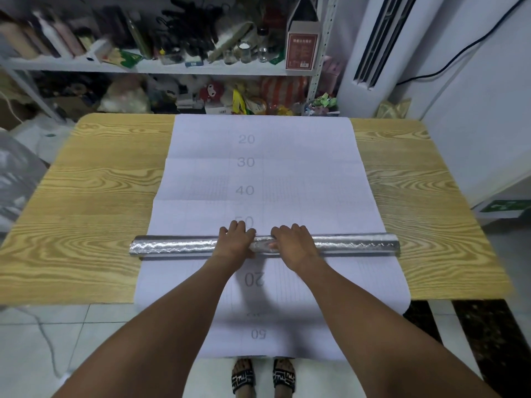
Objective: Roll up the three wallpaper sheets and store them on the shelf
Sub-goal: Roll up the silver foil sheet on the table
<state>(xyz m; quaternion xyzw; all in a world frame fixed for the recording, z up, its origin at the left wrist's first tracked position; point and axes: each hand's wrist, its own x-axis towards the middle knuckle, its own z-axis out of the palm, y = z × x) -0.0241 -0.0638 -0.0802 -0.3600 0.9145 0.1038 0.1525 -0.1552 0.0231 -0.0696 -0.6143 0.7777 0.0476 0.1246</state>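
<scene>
A cluttered white metal shelf (201, 68) is standing at 12 o'clock behind a yellow wood-grain counter (86, 211), with a tall white air-conditioning unit (373, 38) rising at 1 o'clock. A long white wallpaper sheet (301, 173), printed with a faint grid and grey numbers, is lying backing-up down the middle of the counter, running from the 12 o'clock edge and hanging over the 6 o'clock edge toward the person. Across it, from 9 o'clock to 3 o'clock, a silver embossed wallpaper roll (178, 248) is lying on the sheet, near the counter's 6 o'clock side, its ends reaching slightly past the sheet's edges. The left hand (234, 241) is pressing palm-down on the roll's middle, fingers reaching forward toward 12 o'clock and touching the sheet. Just beside it, at 3 o'clock, the right hand (294, 244) is grasping the roll, fingers arching over its top. At 6 o'clock, black-and-white patterned sandals (243, 377) are showing on the pale tiled floor.
</scene>
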